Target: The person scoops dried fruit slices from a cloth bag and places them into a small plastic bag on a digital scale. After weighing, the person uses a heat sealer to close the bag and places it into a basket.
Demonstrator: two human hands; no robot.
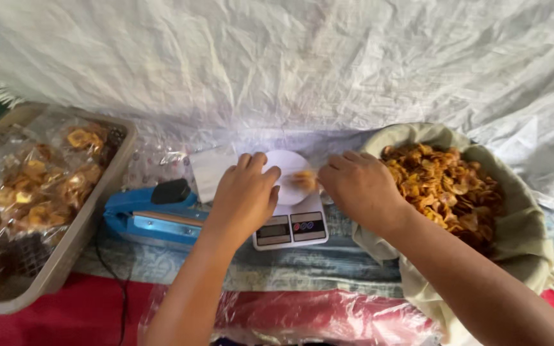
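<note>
A white sheet [328, 57] hangs across the whole back, from nine o'clock round to three. At four o'clock of the scale sits your cloth-lined basket [520, 237], heaped with golden chips [447, 186]. At nine o'clock stands a grey crate [65, 256] stacked with clear bags of chips [33, 186]. A red cloth [78, 307] covers the near edge at seven o'clock, with crumpled clear plastic [328, 320] lying on it at six. Between crate and scale lies a blue heat sealer [152, 221], its black knob up and a black cord [122, 301] trailing toward six o'clock. The white scale [293, 227] stands at centre, its display facing you, round pan [290, 163] on top. Your right hand [360, 189] reaches in from four o'clock, knuckles up, fingers curled down at the pan's three o'clock edge beside a small blurred pile of chips [304, 181] on the pan; whether it pinches any I cannot tell. Your left hand [245, 195] comes in from seven o'clock, fingers bent over the pan's nine o'clock edge and touching it; whether it grips anything there I cannot tell.
</note>
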